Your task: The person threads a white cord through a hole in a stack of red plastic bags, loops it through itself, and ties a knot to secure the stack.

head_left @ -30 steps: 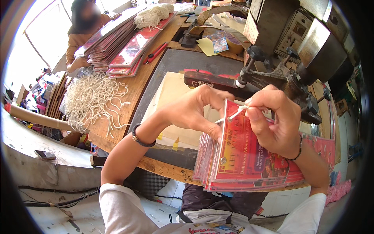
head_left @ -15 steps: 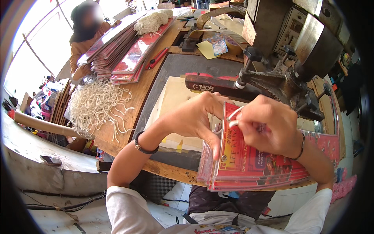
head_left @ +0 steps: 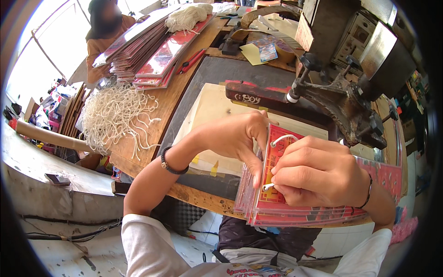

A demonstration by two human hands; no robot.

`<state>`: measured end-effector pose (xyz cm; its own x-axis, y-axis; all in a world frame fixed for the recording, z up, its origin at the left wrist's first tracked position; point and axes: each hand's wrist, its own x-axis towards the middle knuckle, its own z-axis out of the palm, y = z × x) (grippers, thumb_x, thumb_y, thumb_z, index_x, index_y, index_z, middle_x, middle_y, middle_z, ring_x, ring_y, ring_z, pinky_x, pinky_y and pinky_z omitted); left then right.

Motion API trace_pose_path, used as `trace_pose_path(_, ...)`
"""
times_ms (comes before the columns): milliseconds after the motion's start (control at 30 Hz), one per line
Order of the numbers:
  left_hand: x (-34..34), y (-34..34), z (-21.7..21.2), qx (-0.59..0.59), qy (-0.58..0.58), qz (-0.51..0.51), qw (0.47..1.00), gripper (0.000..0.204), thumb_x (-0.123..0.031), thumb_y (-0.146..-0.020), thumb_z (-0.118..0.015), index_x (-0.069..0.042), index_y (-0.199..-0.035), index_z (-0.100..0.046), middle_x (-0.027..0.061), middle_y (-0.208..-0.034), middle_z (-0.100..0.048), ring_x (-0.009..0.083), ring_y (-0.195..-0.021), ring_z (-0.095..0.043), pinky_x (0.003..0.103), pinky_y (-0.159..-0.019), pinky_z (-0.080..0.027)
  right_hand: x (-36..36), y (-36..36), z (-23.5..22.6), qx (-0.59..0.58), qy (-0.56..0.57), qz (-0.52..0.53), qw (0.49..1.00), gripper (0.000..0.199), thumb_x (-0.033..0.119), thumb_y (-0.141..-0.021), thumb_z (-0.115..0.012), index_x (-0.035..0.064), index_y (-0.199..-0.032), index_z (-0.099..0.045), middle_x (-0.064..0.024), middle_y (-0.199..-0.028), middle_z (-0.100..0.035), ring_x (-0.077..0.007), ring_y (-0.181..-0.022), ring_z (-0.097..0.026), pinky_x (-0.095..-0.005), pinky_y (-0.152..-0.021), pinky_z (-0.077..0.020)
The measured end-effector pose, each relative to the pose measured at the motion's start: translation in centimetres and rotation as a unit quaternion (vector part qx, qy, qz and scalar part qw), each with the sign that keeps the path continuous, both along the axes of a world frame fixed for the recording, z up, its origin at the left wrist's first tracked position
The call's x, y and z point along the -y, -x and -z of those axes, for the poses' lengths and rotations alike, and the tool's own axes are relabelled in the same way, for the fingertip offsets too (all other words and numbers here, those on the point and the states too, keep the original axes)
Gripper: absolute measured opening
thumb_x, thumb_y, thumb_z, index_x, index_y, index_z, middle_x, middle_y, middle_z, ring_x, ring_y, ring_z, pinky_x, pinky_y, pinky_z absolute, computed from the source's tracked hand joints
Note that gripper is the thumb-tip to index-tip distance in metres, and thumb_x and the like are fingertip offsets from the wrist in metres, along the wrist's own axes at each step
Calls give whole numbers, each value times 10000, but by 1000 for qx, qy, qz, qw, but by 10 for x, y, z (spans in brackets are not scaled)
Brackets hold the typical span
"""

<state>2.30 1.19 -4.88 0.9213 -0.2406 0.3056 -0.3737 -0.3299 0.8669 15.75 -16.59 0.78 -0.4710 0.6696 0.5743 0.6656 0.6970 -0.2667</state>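
Near the table's front edge lies a stack of red printed panels (head_left: 318, 213) in clear plastic. My left hand (head_left: 240, 141) grips the left edge of the top red panel (head_left: 278, 131), its thumb on the front and its fingers behind, partly hidden. A white cord (head_left: 285, 137) loops out of the panel's upper eyelet and runs under my right hand (head_left: 318, 173). The right fingertips are pinched together at the lower eyelet, where a white cord end (head_left: 267, 187) shows in the hole.
Loose white cords (head_left: 115, 115) lie heaped at the left. Behind them is a stack of panels (head_left: 159, 60) topped by a cord bundle (head_left: 187, 18), with red-handled scissors (head_left: 191, 62) beside it. A heavy metal press (head_left: 346, 99) stands at right. A person (head_left: 104, 27) is at far left.
My right hand has moved down from the upper eyelet to the lower one with the cord, leaving a loop at the upper hole. My left hand keeps its grip on the panel's edge.
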Motion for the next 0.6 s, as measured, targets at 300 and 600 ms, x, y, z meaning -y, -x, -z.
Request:
trace_pose_path(300, 1, 2, 2, -42, 2, -14, 999, 352, -544, -523, -833, -213, -599, -742, -103, -669, -710, 114, -673, -632, 437, -1027, -299, 4, 4, 0, 77, -56, -2, 996, 245, 112, -667, -721, 41, -885, -634, -71, -848, -620, -221, -793, -662, -320, -704, -568)
trace_pose_path(600, 1, 0, 6, -5, 16, -10, 1000, 413, -517, -532, -852, -135, -634, -735, -33, -693, -708, 159, -646, -579, 377, -862, -359, 7, 7, -3, 105, -86, 5, 991, 253, 84, -643, -701, 9, -874, -629, -75, -803, -606, -207, -749, -662, -285, -641, -564)
